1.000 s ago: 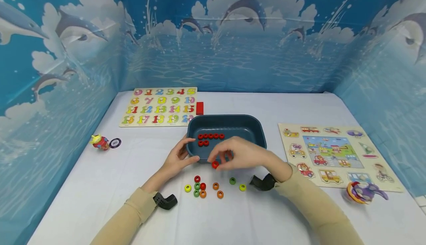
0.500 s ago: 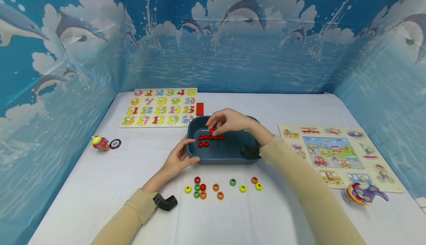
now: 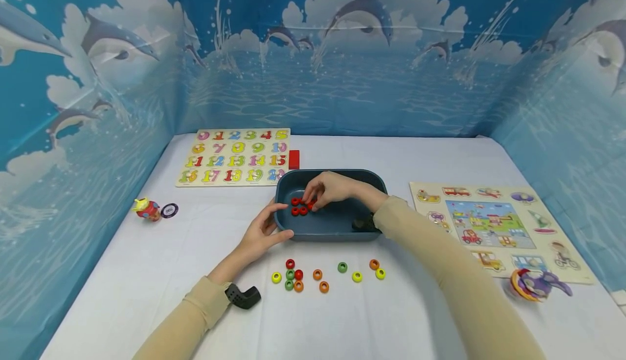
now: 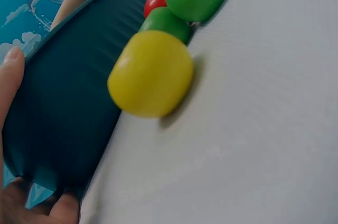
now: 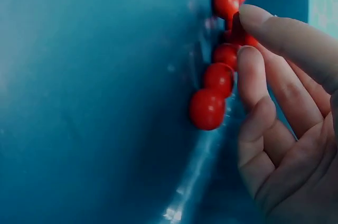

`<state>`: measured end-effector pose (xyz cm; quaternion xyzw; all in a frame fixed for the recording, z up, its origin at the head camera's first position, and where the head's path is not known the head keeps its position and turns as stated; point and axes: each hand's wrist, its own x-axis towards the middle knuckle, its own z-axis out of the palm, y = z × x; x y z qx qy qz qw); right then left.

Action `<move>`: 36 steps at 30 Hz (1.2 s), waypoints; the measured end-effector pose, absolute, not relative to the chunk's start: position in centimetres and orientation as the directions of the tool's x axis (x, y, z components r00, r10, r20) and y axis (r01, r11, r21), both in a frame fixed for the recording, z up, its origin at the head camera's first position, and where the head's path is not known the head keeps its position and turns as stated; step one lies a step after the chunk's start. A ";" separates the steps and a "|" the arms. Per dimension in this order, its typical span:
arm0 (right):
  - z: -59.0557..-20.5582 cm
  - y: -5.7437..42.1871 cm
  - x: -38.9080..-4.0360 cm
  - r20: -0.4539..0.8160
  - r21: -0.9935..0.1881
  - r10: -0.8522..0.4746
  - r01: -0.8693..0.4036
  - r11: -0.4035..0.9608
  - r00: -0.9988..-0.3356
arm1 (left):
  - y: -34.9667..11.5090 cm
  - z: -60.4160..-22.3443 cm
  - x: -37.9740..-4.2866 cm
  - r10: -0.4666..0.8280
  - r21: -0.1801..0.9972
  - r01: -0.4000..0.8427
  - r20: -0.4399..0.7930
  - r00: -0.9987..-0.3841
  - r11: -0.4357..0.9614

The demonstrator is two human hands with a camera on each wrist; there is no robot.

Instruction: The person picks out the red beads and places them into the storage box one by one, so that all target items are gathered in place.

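A dark teal tray (image 3: 337, 237) stands mid-table. My left hand (image 3: 258, 236) grips its front left corner, thumb at the near side and fingers at the left side. Inside the tray my right hand (image 3: 333, 187) pinches a red bead (image 3: 311, 206) between thumb and fingertips, low by the second row. Red beads (image 3: 295, 202) lie there in two short rows; the hand hides part of the back row. In the right wrist view, more red beads (image 5: 218, 80) line up beside the fingertips.
In front of the tray lie loose beads: yellow (image 3: 276, 277), green (image 3: 342, 267), orange (image 3: 324, 287) and red (image 3: 290, 264). A number puzzle (image 3: 235, 159) sits back left, a vehicle puzzle (image 3: 489, 224) right. Small toy figures (image 3: 148, 210) stand at both sides.
My right hand has carried the red bead from in front of the tray up over its back row, then down beside the front row. My left hand has stayed put.
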<state>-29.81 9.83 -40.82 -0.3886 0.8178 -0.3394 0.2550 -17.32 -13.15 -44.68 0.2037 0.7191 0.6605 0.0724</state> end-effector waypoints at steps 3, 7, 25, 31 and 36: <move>-41.0 9.7 -29.9 -0.160 -0.729 -0.812 -0.487 0.481 -0.562 | -13.1 -44.2 -17.1 0.390 0.979 0.199 0.163 -0.906 0.053; -41.1 9.6 -29.8 -0.171 -0.715 -0.818 -0.502 0.486 -0.549 | -13.1 -44.2 -17.2 0.392 0.978 0.204 0.168 -0.904 0.051; -35.0 10.2 -26.0 -0.009 -0.703 -0.864 -0.611 0.364 -0.504 | -13.4 -46.7 -18.2 0.387 0.970 0.238 0.199 -0.900 0.054; -33.9 10.5 -20.8 0.090 -0.698 -0.899 -0.671 0.251 -0.430 | -13.4 -46.6 -18.3 0.388 0.969 0.245 0.211 -0.897 0.039; -36.2 10.1 -16.7 0.096 -0.666 -0.908 -0.705 0.245 -0.407 | -13.3 -45.8 -17.9 0.399 0.969 0.249 0.225 -0.889 0.008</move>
